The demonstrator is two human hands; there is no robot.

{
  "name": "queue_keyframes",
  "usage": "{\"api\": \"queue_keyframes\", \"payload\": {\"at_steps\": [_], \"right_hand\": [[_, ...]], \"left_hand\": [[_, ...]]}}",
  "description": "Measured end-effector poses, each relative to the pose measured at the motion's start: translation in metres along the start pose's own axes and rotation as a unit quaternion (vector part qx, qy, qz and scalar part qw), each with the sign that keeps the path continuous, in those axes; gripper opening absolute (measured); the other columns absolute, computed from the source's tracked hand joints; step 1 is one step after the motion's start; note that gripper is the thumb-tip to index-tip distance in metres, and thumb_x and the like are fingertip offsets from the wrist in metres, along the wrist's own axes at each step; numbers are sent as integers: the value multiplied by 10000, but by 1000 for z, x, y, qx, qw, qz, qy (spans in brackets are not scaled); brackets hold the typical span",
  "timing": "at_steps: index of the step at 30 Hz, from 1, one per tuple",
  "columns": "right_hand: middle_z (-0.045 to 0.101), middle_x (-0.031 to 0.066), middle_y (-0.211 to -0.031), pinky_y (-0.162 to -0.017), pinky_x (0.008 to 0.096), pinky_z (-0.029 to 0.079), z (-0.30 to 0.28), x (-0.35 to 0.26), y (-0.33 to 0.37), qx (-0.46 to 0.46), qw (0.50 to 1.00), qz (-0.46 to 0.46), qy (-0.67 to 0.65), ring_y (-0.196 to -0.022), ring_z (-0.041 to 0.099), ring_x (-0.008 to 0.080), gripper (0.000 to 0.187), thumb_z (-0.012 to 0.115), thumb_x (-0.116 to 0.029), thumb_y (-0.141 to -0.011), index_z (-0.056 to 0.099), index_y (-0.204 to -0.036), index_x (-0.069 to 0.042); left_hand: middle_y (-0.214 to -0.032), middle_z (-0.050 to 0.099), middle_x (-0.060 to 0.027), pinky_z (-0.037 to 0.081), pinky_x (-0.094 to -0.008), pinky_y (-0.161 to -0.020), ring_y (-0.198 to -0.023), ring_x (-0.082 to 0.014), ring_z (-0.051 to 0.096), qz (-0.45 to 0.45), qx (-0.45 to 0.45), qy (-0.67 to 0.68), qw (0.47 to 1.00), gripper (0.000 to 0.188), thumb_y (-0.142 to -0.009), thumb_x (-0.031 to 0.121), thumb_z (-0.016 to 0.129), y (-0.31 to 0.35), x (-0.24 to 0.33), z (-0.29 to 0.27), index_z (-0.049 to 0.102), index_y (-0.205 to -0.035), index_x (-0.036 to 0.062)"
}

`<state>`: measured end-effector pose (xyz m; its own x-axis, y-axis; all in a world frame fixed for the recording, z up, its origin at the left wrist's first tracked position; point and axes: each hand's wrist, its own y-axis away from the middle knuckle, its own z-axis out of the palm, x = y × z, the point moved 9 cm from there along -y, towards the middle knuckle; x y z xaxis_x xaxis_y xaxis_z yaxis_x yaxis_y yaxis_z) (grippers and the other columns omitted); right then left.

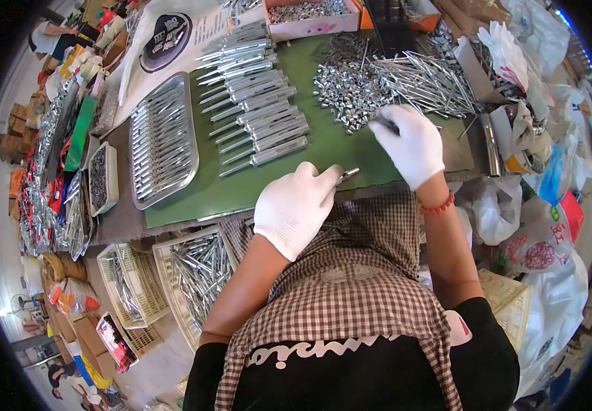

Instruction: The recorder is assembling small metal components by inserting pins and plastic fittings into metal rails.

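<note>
My left hand (297,209), in a white glove, is closed near the front edge of the green mat. A short shiny metal tube (350,174) sticks out past its thumb and forefinger; the rest is hidden in the hand. My right hand (411,145), gloved too, with dark-stained fingertips, is curled just in front of a heap of small silver metal pieces (350,92). Whatever its fingers pinch, if anything, is hidden. Behind it lies a pile of long thin metal rods (429,85). A stack of silver anchor bolts (261,116) lies left of my hands.
A metal tray (192,147) of similar bolts lies at the left of the green mat (200,205). A pink box (309,29) of small parts stands at the back. Upright at the right edge is a metal cylinder (491,147). Cream baskets (164,274) of metal parts sit below the table.
</note>
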<state>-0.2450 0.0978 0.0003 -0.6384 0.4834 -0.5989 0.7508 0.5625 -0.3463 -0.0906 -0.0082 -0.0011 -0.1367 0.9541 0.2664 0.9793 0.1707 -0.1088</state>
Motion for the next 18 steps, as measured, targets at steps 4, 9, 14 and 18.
{"api": "queue_keyframes", "payload": {"at_steps": [4,9,14,18], "right_hand": [[645,103,-921,-735,403,524,11,-6,-13,-30,994,6,107,-838,653,307,188,717,-273,-838,706,-948,-122],[632,99,-913,-728,411,521,23,-8,-3,-84,990,-2,111,-831,648,309,181,705,-277,-840,704,-954,-136],[628,96,-880,-696,372,523,18,-12,8,-77,995,-37,54,-783,651,285,136,714,-185,-831,698,-928,-91],[622,94,-840,-672,378,519,21,-33,30,-133,985,-46,-95,-758,652,286,101,707,-159,-830,695,-910,-99]], "left_hand": [[-797,572,-92,506,-417,-586,-663,-308,618,-4,10,18,1000,194,-900,196,605,2,-3,0,655,-1087,215],[-809,576,-90,506,-414,-590,-668,-304,619,-13,-4,9,1000,190,-904,198,602,5,-4,2,653,-1087,215],[-827,585,-95,512,-420,-606,-686,-312,625,-10,-13,22,1000,203,-908,199,593,2,-3,4,649,-1103,216],[-848,599,-100,520,-422,-618,-706,-320,634,-19,-27,30,999,211,-909,211,583,-1,-9,6,647,-1110,213]]}}
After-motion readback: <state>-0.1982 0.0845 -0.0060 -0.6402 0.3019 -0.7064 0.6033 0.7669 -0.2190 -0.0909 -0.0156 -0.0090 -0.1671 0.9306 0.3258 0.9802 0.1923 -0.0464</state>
